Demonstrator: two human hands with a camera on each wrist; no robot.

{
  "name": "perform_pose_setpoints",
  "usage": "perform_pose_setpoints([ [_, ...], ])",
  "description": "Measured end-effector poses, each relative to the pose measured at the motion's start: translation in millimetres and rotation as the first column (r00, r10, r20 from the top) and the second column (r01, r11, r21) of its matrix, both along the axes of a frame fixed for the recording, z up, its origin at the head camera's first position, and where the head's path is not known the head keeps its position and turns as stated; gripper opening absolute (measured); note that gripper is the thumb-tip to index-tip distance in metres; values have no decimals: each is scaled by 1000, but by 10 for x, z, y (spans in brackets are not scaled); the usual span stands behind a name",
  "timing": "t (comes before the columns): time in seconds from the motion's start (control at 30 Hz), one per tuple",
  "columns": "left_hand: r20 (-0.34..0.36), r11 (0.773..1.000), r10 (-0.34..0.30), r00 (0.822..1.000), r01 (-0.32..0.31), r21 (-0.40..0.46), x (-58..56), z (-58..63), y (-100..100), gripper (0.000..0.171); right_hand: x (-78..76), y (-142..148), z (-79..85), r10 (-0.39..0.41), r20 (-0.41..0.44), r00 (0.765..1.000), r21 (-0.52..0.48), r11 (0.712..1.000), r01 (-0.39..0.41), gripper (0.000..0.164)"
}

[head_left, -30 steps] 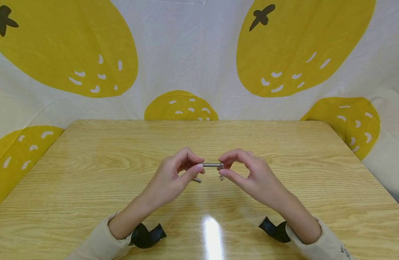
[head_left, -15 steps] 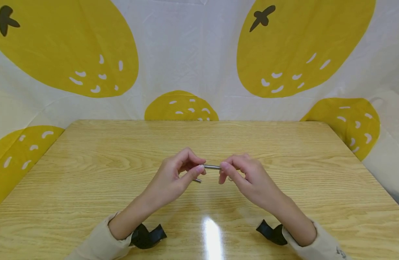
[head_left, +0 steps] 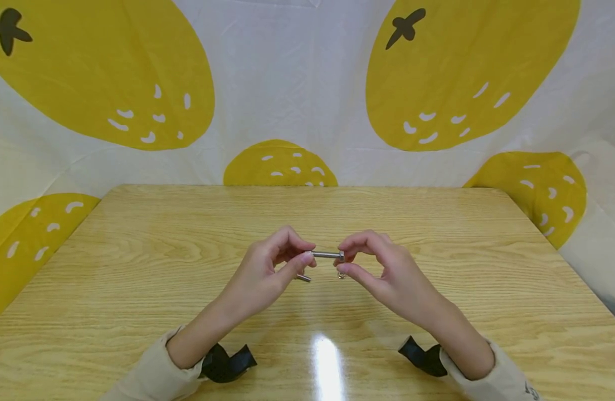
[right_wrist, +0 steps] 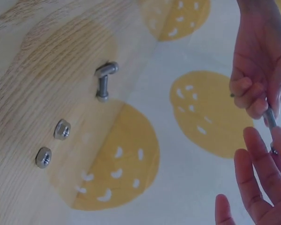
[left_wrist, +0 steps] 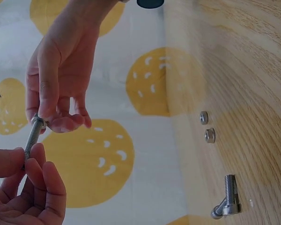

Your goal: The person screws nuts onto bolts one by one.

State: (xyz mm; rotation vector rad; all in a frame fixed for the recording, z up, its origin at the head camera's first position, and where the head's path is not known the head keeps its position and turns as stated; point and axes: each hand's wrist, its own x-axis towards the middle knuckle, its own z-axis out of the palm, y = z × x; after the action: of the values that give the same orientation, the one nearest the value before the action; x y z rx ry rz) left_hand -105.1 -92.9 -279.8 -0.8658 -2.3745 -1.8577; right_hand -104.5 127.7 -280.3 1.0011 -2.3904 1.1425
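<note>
Head view, centre of the frame: one slim silver threaded metal bolt sits nearly level between the fingertips of both hands. The left hand pinches one end; the right hand pinches the other, wider end. On the pale wood-grain counter, at right in the left wrist view, lie two silver metal nuts and, lower right, two thick silver metal screws.
</note>
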Motion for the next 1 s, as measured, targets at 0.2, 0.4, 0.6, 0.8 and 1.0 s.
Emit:
perform_pose_setpoints([
  [0.2,-7,1000,-2,1000,2,-8,8,6,2,10,5,-5,-9,3,-3,1000,26,1000,-3,19],
  [0.4,-26,1000,-9,1000,9,-10,11,0,8,9,17,-11,-11,-13,77,997,61,998,8,11],
  [0.6,-35,1000,-9,999,9,-6,16,-1,15,9,11,1,3,-46,92,995,54,998,41,5],
  [0.8,-45,1000,-3,999,2,-9,12,-5,12,10,12,18,17,-28,55,998,16,999,27,31],
  [1.0,-48,1000,-6,999,5,-12,17,3,15,10,-7,11,3,12,-29,1000,-1,1000,-12,26],
])
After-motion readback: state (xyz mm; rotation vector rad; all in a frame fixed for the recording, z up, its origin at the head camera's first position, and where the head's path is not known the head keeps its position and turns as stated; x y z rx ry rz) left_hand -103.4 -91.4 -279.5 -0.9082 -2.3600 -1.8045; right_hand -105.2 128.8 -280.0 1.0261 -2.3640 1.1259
